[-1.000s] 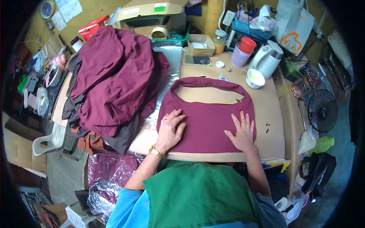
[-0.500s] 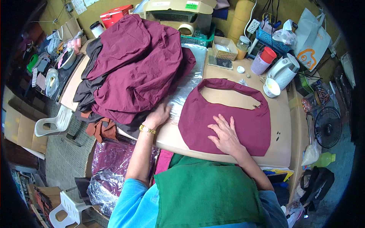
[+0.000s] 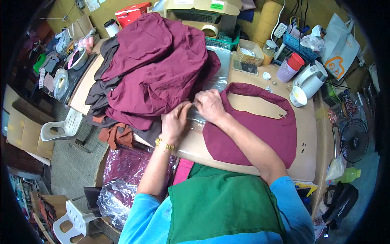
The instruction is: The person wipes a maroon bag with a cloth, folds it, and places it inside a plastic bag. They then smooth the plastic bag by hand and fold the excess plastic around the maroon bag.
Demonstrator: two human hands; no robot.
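A maroon fabric shoulder bag (image 3: 254, 134) lies flat on the table, its strap looped at the far side and a small zipper pull near the strap's right end. Just left of it, clear plastic bags (image 3: 222, 75) lie partly under a heap of maroon fabric (image 3: 158, 77). My left hand (image 3: 174, 122), with a gold watch at the wrist, has its fingers closed at the near end of the plastic. Close by, my right hand (image 3: 209, 106) also pinches the plastic, its forearm crossing above the shoulder bag. My fingertips are partly hidden.
Dark cloth and brown scraps (image 3: 118, 136) hang at the table's left edge. A white bowl (image 3: 298, 96), an electric kettle (image 3: 310, 77) and a red cup (image 3: 295, 62) stand at the back right. Below the left edge is a plastic-wrapped maroon bundle (image 3: 126, 171).
My right hand has left the shoulder bag and moved left to the plastic. My left hand's fingers have closed on the plastic too. The view has shifted slightly.
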